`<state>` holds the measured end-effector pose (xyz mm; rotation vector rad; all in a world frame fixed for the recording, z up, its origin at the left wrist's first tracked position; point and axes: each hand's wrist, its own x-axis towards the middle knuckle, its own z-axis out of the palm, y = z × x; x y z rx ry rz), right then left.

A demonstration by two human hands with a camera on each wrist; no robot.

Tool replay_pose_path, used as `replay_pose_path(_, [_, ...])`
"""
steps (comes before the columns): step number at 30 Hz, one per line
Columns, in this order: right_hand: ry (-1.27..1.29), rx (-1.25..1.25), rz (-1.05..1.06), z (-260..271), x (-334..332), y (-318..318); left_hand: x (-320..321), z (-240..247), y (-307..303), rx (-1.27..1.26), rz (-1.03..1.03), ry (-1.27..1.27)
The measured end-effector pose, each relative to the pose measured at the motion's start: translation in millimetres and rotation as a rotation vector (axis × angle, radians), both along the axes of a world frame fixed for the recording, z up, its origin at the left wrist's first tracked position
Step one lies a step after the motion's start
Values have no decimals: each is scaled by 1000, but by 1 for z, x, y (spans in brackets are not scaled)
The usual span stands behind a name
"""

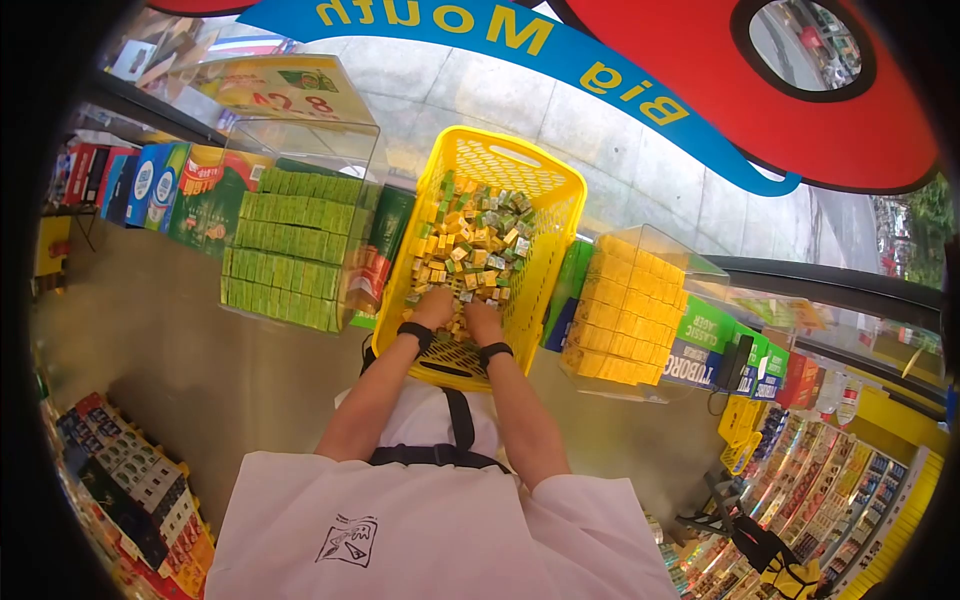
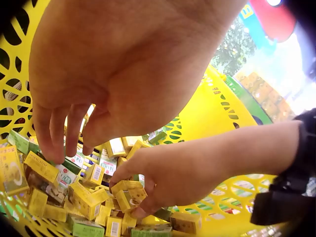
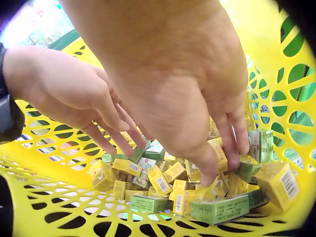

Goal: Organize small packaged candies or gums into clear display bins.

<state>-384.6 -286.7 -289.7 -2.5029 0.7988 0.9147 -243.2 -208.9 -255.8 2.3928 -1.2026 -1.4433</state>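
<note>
A yellow perforated basket [image 1: 553,245] holds a heap of small yellow and green boxes [image 1: 470,235]. Both hands are inside its near end. My right hand [image 1: 483,322] pinches a small yellow box [image 2: 129,194] between thumb and fingers, as the left wrist view shows. My left hand [image 1: 434,308] reaches down with fingers loosely extended; in the right wrist view its fingertips touch a green box [image 3: 140,149]. Around the right hand [image 3: 182,74] lie a green box [image 3: 219,210] and a tilted yellow box [image 3: 277,185].
Left of the basket, a clear bin holds stacked green boxes [image 1: 285,245]; another at right holds stacked yellow boxes [image 1: 625,315]. Beer cartons [image 1: 700,345] stand beyond it. A red and blue sign [image 1: 660,80] hangs overhead. Stocked shelves [image 1: 820,480] line the lower right.
</note>
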Motion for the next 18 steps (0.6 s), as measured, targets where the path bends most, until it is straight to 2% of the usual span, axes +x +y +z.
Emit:
replay_pose_path(2, [14, 16, -18, -4, -3, -2, 3, 6, -2, 16, 9, 13])
replay_pose_path(5, [-23, 46, -36, 6, -6, -8, 5, 17, 0, -111, 67, -32])
replay_pose_path(7, [-165, 61, -130, 29, -3, -13, 2, 6, 3, -415, 249, -43])
replay_pose_path(8, [-165, 56, -130, 42, -1, -18, 3, 7, 1, -420, 248, -42])
replay_pose_path(10, [-271, 191, -216, 74, 5, -29, 10, 35, -7, -441, 375, 111])
replay_pose_path(11, [-269, 186, -214, 88, 8, -32, 11, 49, -10, -445, 376, 115])
replay_pose_path(13, [-485, 260, -394, 113, 14, -37, 11, 67, -14, -432, 378, 150])
replay_pose_path(14, [-488, 255, -390, 125, 17, -39, 11, 71, -17, -439, 380, 149])
replay_pose_path(16, [-539, 178, -561, 134, 17, -40, 5, 72, -15, -516, 402, 87])
replay_pose_path(18, [-626, 141, -584, 140, 15, -41, -2, 76, -14, -528, 400, 39])
